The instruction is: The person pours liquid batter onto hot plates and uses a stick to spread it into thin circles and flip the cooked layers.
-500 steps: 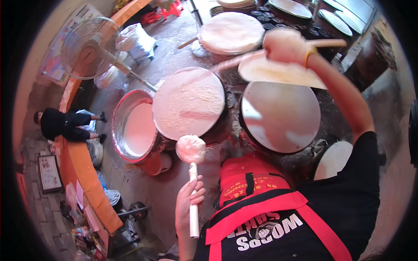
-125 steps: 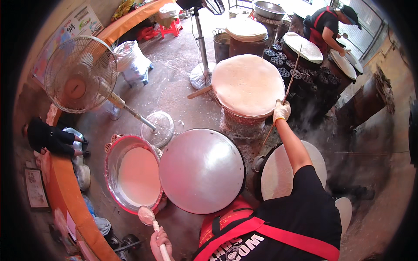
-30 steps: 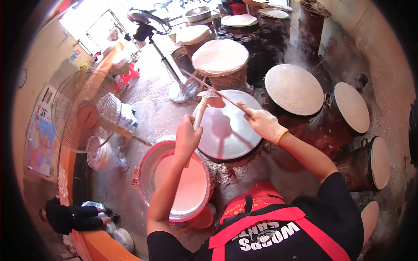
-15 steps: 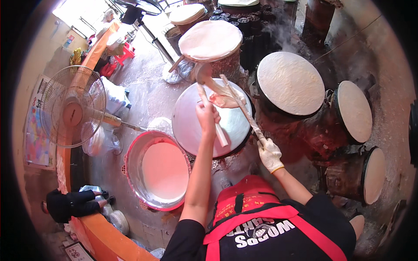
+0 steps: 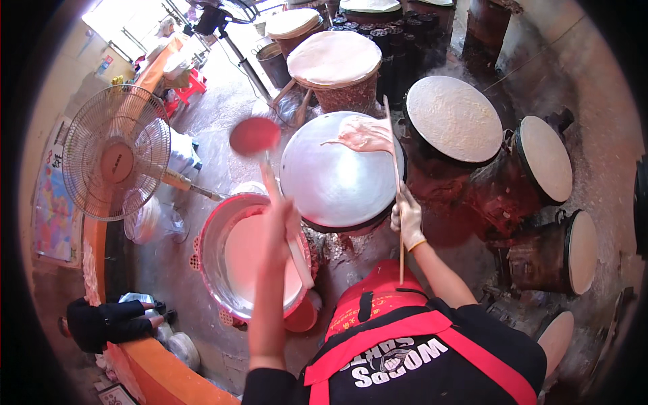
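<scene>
Griddle (image 5: pixel 334 185) taken as reference. The stick (image 5: pixel 395 162) was gripped in the right hand (image 5: pixel 408 214), gloved fingers wrapped round it just off the griddle's near-right rim; the ladle (image 5: pixel 255 137) was clamped by its handle in the left hand (image 5: pixel 280 219), blurred, left of the griddle and over the tub (image 5: pixel 214 251) in view. The pinkish batter lump (image 5: pixel 368 133) was seen at the griddle's far-right part, against the stick's left side; whether it was partly hung from the stick could not be told. For a good spread, it was judged, the stick should be kept low and flat, pressure held light and even, and batter drawn from the lump toward the griddle's bare part in one smooth sweep. Stick long axis: almost straight away from the body, far end pointed past the griddle's far-right rim, tilted slightly left; near end pointed back at the apron (image 5: pixel 385 297). Ladle long axis: bowl end pointed far-left, just beside the griddle's left rim, handle slanted back near-right.
</scene>
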`<state>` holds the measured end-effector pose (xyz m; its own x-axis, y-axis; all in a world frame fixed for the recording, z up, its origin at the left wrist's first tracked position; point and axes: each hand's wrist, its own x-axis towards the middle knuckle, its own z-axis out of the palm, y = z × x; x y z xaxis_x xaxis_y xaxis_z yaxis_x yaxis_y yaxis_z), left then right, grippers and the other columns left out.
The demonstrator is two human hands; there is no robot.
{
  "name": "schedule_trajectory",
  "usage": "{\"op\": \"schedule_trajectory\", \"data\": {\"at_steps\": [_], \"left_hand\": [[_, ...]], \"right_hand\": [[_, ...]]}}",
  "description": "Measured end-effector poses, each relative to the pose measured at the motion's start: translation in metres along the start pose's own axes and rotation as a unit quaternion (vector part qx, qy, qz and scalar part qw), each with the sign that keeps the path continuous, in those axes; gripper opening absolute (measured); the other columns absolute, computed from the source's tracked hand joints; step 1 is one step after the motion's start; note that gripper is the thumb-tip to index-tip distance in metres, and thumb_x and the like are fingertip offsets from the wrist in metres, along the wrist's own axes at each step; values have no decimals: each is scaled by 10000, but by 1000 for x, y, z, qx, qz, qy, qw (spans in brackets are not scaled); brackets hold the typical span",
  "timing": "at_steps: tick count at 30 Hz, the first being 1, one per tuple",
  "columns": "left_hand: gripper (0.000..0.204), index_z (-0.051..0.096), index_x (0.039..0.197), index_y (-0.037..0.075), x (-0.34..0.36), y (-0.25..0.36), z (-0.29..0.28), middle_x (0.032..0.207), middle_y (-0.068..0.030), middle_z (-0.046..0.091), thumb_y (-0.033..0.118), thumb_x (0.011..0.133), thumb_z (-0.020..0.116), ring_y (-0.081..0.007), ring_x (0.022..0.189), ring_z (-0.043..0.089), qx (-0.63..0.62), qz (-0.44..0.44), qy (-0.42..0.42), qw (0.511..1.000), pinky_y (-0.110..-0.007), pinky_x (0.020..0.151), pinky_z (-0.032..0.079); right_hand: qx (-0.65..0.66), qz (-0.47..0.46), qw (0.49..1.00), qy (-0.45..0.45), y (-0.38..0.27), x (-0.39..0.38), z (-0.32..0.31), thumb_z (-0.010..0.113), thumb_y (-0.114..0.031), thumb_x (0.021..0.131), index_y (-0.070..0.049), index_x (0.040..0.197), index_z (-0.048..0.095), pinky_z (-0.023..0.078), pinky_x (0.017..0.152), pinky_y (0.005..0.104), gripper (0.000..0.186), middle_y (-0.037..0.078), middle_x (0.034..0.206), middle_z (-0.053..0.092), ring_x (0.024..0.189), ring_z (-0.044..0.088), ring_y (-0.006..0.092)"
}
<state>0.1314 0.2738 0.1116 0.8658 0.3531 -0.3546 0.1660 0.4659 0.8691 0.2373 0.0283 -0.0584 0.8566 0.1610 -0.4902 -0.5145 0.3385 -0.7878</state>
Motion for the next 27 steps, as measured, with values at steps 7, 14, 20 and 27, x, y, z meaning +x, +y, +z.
{"op": "schedule_trajectory", "data": {"at_steps": [7, 14, 20, 27], "left_hand": [[144, 451, 862, 106, -96, -116, -85, 573, 68, 361, 145, 916, 578, -39, 440, 334, -80, -97, 192, 973, -193, 382, 286], [108, 471, 988, 43, -123, -155, -152, 720, -19, 492, 59, 918, 551, -58, 511, 408, -182, -126, 199, 955, -170, 400, 313], [124, 454, 940, 97, -133, -151, -143, 579, 53, 365, 137, 930, 572, -46, 444, 325, -210, -152, 217, 941, -175, 388, 287], [175, 491, 797, 115, -129, -166, -108, 572, 45, 418, 184, 916, 599, -87, 467, 422, -284, -140, 250, 915, -232, 454, 399]], "right_hand": [[-28, -5, 999, 21, 20, 18, 84, 520, -267, 957, -321, 1276, 530, 299, 324, 262, 324, -55, 562, 379, 359, 316, 69], [-96, 15, 993, -73, -9, -4, 36, 497, -259, 960, -302, 1302, 524, 237, 306, 241, 346, -47, 541, 381, 347, 283, 63], [-133, -37, 990, 28, 11, -7, 38, 511, -234, 946, -238, 1249, 574, 284, 317, 246, 309, -66, 530, 374, 355, 330, 65], [-196, 21, 969, -147, -3, 13, 76, 486, -245, 969, -207, 1273, 548, 252, 306, 248, 314, -59, 512, 360, 344, 306, 70]]}}
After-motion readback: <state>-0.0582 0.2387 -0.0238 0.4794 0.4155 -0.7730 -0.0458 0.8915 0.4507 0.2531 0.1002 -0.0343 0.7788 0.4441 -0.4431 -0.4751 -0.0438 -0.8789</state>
